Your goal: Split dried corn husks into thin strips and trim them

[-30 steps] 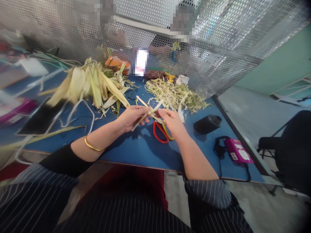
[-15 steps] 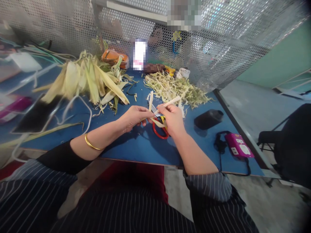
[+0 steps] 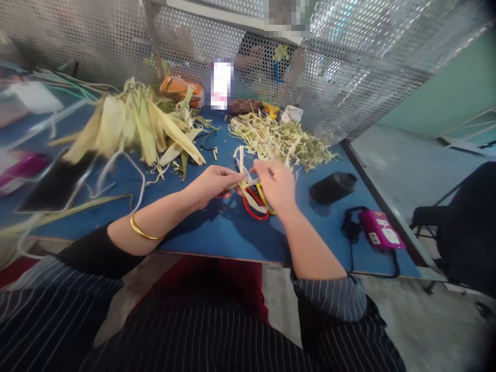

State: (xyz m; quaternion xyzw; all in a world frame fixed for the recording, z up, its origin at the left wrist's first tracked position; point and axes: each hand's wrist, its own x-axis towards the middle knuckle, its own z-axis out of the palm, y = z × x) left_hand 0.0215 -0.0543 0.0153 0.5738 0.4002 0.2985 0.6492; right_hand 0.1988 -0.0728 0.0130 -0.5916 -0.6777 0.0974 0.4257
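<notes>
Pale corn husk strips stand up from my left hand, whose thumb and fingers are pinched on them. A short piece of husk hangs below that grip, over the scissors. The scissors, with red and yellow handles, lie on the blue table under and between my hands, blades pointing away. My right hand is just right of the strips, above the scissors. Its fingers are curled but smeared by motion, so what they hold, if anything, does not show.
Whole corn husks are heaped at the back left, beside an orange packet. Shredded husk lies at the back right. A black cylinder and a purple power socket are on the right, a dark tablet-like panel on the left.
My right hand has shifted slightly up and right, and the pale strip that stuck out from its fingers no longer shows. My left hand keeps its pinch on the husk strips.
</notes>
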